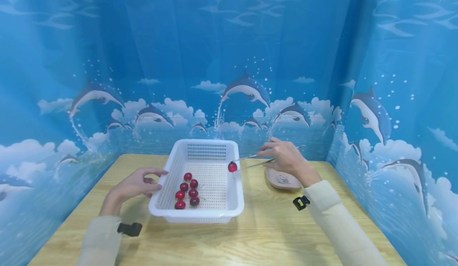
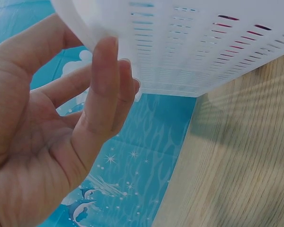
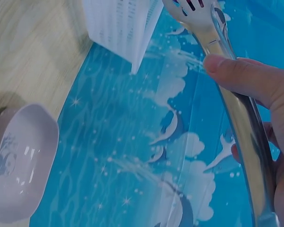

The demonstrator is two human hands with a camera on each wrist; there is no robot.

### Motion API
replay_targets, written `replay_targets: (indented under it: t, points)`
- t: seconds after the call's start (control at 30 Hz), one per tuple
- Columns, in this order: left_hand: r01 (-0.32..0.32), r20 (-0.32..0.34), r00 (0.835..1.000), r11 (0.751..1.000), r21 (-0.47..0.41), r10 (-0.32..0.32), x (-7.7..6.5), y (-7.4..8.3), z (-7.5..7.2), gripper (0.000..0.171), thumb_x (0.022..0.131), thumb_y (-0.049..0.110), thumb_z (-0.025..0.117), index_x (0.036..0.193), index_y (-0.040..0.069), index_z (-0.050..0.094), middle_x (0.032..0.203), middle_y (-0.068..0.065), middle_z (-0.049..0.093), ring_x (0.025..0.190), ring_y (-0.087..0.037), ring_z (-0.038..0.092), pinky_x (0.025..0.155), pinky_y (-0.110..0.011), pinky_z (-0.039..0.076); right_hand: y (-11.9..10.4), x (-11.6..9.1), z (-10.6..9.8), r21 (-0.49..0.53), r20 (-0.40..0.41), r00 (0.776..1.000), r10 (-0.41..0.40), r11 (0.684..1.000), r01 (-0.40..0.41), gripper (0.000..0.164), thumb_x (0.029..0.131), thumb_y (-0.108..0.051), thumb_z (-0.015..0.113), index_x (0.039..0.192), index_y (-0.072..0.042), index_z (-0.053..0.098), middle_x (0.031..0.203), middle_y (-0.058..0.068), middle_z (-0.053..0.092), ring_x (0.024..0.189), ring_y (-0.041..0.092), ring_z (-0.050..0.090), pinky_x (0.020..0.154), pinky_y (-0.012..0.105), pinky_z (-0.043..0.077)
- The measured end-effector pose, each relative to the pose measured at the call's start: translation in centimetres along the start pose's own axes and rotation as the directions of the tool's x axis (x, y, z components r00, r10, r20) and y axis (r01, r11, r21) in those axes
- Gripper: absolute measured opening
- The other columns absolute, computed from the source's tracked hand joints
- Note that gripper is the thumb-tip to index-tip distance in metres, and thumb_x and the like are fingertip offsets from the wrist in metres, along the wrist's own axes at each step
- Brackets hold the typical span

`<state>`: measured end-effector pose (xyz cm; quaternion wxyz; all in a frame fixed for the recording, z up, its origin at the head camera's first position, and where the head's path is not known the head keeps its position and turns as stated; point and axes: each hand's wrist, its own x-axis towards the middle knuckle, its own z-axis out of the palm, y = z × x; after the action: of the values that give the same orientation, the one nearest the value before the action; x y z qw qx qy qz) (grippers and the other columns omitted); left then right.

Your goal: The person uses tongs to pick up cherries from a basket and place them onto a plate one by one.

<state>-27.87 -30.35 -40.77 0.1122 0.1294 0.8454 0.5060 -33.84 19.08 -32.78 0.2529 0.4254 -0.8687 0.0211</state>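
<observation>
My left hand (image 1: pixel 134 183) holds the left rim of a white plastic basket (image 1: pixel 155 209), fingertips touching the rim from outside and below in the left wrist view. Several red cherries (image 1: pixel 180 204) lie on the basket's slotted floor, mostly toward its front left. In my right hand (image 1: pixel 284 156) is a pair of metal tongs (image 3: pixel 244 127), gripped along the arms with the thumb on top. Between the tong tips sits one more cherry (image 1: pixel 232 167), over the basket's right wall. Beneath the right hand is a pale pink dish (image 1: pixel 282 183) with a small printed animal figure.
All of this stands on a light wood-grain table (image 1: pixel 200 244). A blue curtain (image 1: pixel 229 39) printed with dolphins and clouds hangs close behind the basket and along both sides. The dish (image 3: pixel 38 156) is right of the basket, near the table's back edge.
</observation>
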Motion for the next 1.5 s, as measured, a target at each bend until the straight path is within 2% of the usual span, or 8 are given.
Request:
replay_targets:
  t: [0.2,0.5,1.03,1.3,1.5]
  points:
    - [-0.001,0.007,1.0,1.0,-0.008,0.001,0.0,-0.1,0.0,0.064,0.094,0.019,0.075,0.149,-0.002,0.049,0.14,-0.033,0.055,0.104,-0.029,0.074,0.08,-0.043,0.064,1.1,-1.0,-0.3,-0.021,-0.002,1.0,0.018,1.0,-0.018,0.035,0.078,-0.021,0.091,0.111,-0.021,0.081,0.112,0.001,0.078,0.094,0.018,0.065,0.056,0.019,0.046]
    - [0.006,0.004,1.0,1.0,-0.003,-0.006,-0.1,0.0,0.2,0.065,0.093,0.02,0.075,0.149,-0.002,0.049,0.134,-0.03,0.062,0.101,-0.027,0.074,0.079,-0.042,0.064,2.7,-2.3,-0.9,-0.043,-0.035,0.999,0.025,0.999,-0.026,0.037,0.074,-0.016,0.093,0.108,-0.021,0.082,0.11,0.001,0.078,0.093,0.023,0.068,0.049,0.02,0.042]
    - [0.02,0.003,1.0,1.0,-0.007,-0.02,-0.1,0.1,0.2,0.066,0.093,0.02,0.075,0.149,-0.002,0.049,0.132,-0.028,0.064,0.1,-0.026,0.074,0.079,-0.043,0.065,4.9,-4.9,-1.0,-0.11,-0.03,0.996,0.078,0.991,-0.081,0.035,0.072,-0.022,0.094,0.105,-0.02,0.083,0.104,0.0,0.077,0.084,0.017,0.06,0.048,0.02,0.036]
    - [0.011,0.011,1.0,1.0,-0.013,-0.011,0.1,0.0,0.1,0.065,0.094,0.02,0.074,0.149,-0.002,0.048,0.136,-0.032,0.061,0.101,-0.028,0.074,0.079,-0.045,0.064,6.2,-6.4,-0.6,-0.122,-0.011,0.991,0.134,0.983,-0.134,0.036,0.071,-0.021,0.095,0.104,-0.018,0.083,0.104,0.003,0.077,0.084,0.019,0.06,0.049,0.022,0.042]
    - [-0.004,0.023,1.0,1.0,-0.028,0.005,0.0,0.1,0.0,0.065,0.095,0.019,0.073,0.15,-0.004,0.047,0.143,-0.034,0.051,0.106,-0.029,0.074,0.079,-0.044,0.064,7.1,-7.2,0.0,-0.137,0.023,0.985,0.172,0.976,-0.167,0.037,0.072,-0.025,0.094,0.106,-0.016,0.083,0.104,0.005,0.077,0.085,0.022,0.062,0.05,0.025,0.045]
